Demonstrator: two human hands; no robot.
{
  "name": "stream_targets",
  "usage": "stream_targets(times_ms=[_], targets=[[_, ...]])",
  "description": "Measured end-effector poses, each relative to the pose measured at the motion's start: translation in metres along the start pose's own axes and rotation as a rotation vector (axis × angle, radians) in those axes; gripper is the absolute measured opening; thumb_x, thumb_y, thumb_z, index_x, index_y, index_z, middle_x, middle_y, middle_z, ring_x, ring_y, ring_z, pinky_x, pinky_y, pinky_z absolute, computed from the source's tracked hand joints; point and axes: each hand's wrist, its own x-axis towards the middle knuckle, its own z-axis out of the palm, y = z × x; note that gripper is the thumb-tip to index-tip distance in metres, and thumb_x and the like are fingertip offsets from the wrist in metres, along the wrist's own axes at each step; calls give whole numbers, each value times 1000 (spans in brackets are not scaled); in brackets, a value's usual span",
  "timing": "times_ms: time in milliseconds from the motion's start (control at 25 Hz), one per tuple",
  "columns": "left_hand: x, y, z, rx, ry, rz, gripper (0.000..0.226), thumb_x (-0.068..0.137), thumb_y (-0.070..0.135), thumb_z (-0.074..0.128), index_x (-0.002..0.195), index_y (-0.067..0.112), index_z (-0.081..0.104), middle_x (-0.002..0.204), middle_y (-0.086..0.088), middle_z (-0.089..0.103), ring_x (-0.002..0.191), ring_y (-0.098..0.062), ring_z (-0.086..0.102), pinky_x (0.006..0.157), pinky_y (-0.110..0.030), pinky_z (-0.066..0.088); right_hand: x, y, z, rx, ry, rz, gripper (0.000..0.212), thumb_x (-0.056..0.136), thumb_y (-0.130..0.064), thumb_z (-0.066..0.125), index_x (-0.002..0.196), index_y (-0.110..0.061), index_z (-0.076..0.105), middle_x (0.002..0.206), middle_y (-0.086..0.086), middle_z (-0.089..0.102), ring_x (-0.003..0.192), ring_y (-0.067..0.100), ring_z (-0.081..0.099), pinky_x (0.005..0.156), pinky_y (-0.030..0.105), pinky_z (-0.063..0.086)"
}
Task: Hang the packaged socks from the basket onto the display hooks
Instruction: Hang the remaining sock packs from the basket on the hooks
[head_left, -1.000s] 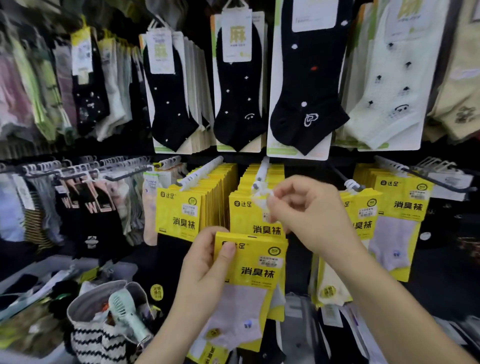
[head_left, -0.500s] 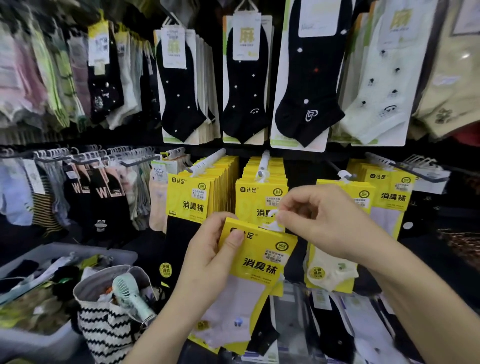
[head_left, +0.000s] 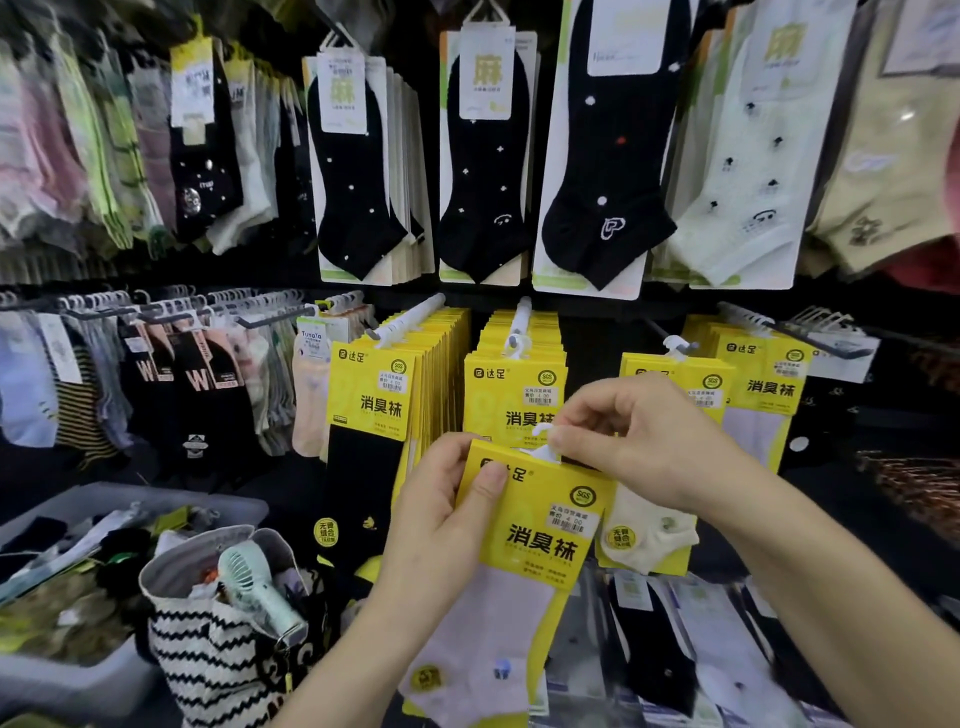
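Pinching the white hanger tab (head_left: 543, 442) on top of the yellow sock pack (head_left: 540, 545), right hand (head_left: 641, 441) fingers were curled tight. Left hand (head_left: 441, 525) gripped the pack's upper left corner, thumb on front. Pack was held near, below the centre display hook (head_left: 521, 323), not on it. Grey basket (head_left: 67, 680) sat near left.

Findings: the white hanger tab (head_left: 543, 441) on the sock packet (head_left: 535, 551) is half hidden under the right hand (head_left: 644, 441). The packet's lower end runs off the bottom edge. Price sticker (head_left: 569, 519) print is too small to read (barcode likewise). The grey basket (head_left: 78, 686) is cut by the left edge. The upper-left socks (head_left: 78, 156) are blurred.
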Motion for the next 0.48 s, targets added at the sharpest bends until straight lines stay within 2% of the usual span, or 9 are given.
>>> stream_targets(times_ms=[120,200,360,400,480], targets=[[4,-2,10,-11,-19,-6,4,89,21,57,92,20,60,82,14,71,75,-1,67,61,-15,50,-1,8,-10,-4,-5,27,14,80,-20,70,66,-20,69,66,2,68,57,3,54,57,22,47],[9,-5,19,-12,-26,-32,9,89,16,54,93,21,60,84,14,72,78,-3,67,64,-18,52,-2,17,-14,27,23,52,16,80,-20,69,65,-23,68,64,-2,67,59,4,56,59,21,48],[18,-14,30,-69,-14,-145,10,90,15,53,96,18,60,88,-3,72,83,-21,68,72,-41,55,-6,39,-4,201,104,116,11,83,-23,66,74,-27,68,76,-1,71,73,17,64,71,30,53],[23,-15,29,-89,13,-165,11,90,15,53,97,17,60,91,-7,72,84,-25,68,72,-44,55,-6,42,4,236,108,138,6,83,-25,67,77,-27,68,78,-2,71,75,16,66,72,29,53],[37,-16,25,-93,72,-177,11,91,14,54,99,16,61,93,-8,72,84,-25,69,70,-39,57,1,46,20,323,163,175,3,81,-24,69,81,-25,66,75,-5,71,71,9,66,63,23,53]])
